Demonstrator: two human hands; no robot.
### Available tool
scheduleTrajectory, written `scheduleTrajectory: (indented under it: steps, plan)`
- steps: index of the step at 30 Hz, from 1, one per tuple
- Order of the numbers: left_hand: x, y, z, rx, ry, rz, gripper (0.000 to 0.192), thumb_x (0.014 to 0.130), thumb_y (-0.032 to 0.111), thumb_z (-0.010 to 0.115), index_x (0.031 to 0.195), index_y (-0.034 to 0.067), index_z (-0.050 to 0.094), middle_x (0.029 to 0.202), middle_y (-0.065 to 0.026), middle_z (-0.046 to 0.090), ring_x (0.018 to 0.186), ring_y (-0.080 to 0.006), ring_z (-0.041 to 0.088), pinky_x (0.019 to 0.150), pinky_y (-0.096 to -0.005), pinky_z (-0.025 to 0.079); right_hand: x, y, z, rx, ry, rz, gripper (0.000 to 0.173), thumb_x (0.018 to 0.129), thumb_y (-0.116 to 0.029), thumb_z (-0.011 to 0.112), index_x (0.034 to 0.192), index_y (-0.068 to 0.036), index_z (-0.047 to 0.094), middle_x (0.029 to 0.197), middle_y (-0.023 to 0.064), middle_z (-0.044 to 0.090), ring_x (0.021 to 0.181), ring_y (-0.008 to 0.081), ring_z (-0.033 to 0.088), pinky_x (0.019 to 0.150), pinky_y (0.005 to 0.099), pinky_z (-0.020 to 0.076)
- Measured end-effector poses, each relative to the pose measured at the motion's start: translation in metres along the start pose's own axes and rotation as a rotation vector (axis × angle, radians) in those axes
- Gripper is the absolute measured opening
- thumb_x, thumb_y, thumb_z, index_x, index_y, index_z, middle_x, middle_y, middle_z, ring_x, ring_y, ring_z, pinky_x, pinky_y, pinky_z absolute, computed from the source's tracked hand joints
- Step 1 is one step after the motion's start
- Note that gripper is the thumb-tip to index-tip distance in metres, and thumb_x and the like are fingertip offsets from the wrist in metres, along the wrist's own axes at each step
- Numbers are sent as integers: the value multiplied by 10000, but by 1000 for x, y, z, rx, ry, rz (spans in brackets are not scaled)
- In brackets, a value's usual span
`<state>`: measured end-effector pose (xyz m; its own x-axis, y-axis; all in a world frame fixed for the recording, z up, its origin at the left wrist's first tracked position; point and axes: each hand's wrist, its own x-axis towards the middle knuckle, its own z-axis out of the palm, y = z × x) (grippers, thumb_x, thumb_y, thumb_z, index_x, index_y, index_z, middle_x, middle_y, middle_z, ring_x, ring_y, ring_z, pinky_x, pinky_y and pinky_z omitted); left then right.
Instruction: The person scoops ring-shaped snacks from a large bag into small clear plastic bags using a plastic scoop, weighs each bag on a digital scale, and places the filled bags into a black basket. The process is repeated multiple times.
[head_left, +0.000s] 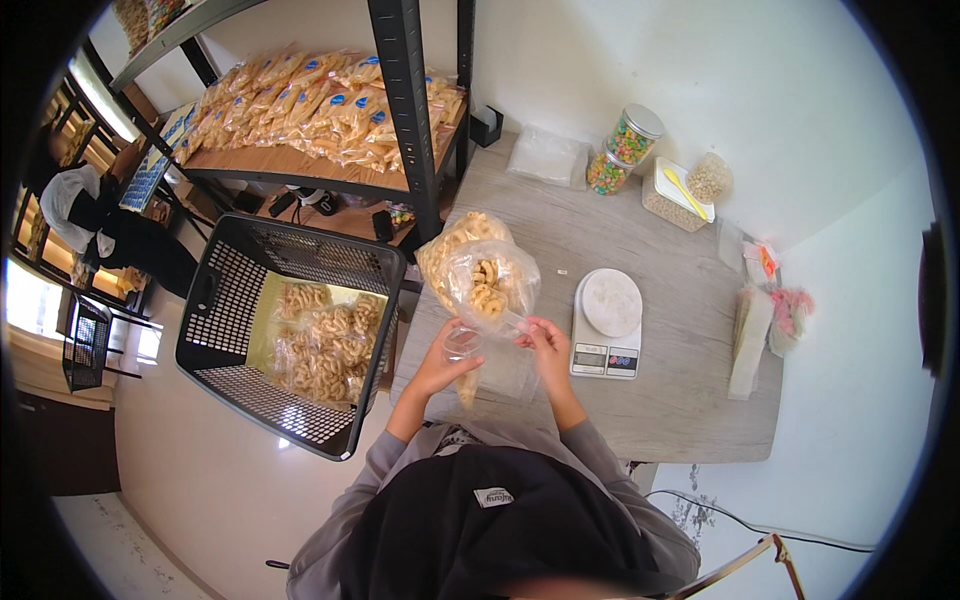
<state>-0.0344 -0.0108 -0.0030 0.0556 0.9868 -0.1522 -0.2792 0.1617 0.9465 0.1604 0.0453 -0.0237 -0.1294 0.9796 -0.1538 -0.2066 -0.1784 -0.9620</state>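
My left hand (439, 361) holds a clear plastic cup (461, 344) by its side, just below the mouth of a large clear plastic bag (459, 247). Ring-shaped, pale brown snacks (487, 298) show inside the bag. With thumb and fingers, my right hand (546, 343) pinches what looks like a clear handle or the bag's edge at the opening; which one is hard to tell. Flat clear plastic bags (506, 367) lie on the table between my hands. A white digital kitchen scale (613, 313) with a round platform stands right of my right hand.
A black plastic crate (289, 236) with bagged snacks stands left of the wooden-topped table (675, 420). Behind it, a metal shelf (300, 178) holds many snack packs. Candy jars (609, 171), a lidded container (671, 206) with a yellow spoon (688, 195) and plastic bags (551, 156) line the back. A person (112, 217) stands far left.
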Motion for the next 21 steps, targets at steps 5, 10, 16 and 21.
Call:
scheduleTrajectory:
  steps: [5,10,16,21]
  plan:
    - [1,0,-6,10,-65,55,607,709,63,724,1206,66,375,1159,-90,487,1122,-195,453,929,-326,383,-1,-3,0,171,40,94,280,902,-129,500,1118,50,503,953,136,621,769,167,605,721,277,475]
    - [-3,1,-10,6,-61,70,599,701,57,725,1192,68,383,1152,-83,487,1105,-189,454,922,-325,381,0,-6,2,249,135,35,275,900,-128,504,1116,42,505,968,139,614,755,168,601,715,277,473]
    - [-8,13,-10,227,38,160,597,667,104,753,1158,80,414,1063,-58,530,1002,-169,512,832,-307,415,4,-20,-1,283,220,55,254,891,-130,512,1081,38,515,955,145,618,727,165,591,689,273,466]
    - [-12,24,-7,435,113,221,570,634,155,780,1099,81,460,924,-33,577,883,-139,555,751,-288,429,8,-30,-11,300,234,10,223,887,-127,508,1050,25,524,889,124,617,680,150,575,656,267,456]
